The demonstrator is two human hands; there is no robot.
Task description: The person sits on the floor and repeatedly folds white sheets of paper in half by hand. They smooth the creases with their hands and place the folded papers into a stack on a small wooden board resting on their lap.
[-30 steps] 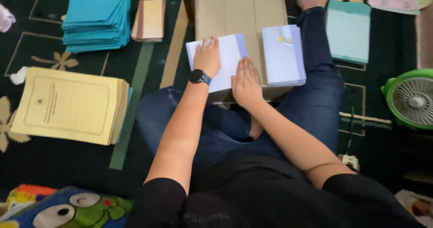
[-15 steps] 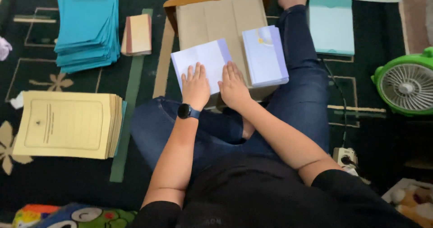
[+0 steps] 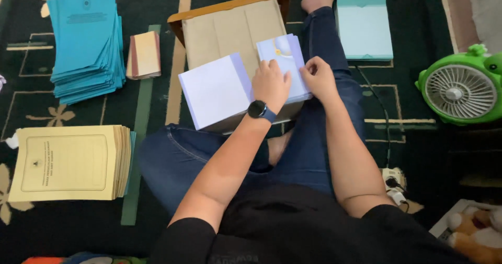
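I sit cross-legged on a dark carpet with a small wooden lap desk (image 3: 230, 26) in front of me. Two stacks of pale lavender sheets lie on it: a left stack (image 3: 214, 90) and a right stack (image 3: 285, 57). My left hand (image 3: 271, 83), with a black watch on the wrist, rests flat on the lower left of the right stack. My right hand (image 3: 318, 77) pinches that stack's right edge with its fingertips. The left stack lies untouched beside my left hand.
A pile of blue folders (image 3: 86, 42) and a pile of yellow folders (image 3: 68, 162) lie at the left, with a small booklet (image 3: 144, 55) between them and the desk. A light teal folder (image 3: 363, 27) lies at the top right, a green fan (image 3: 460, 89) at the right.
Both hands have moved off the left stack and the desk's middle, rightward onto the right stack. The camera view has also shifted downward.
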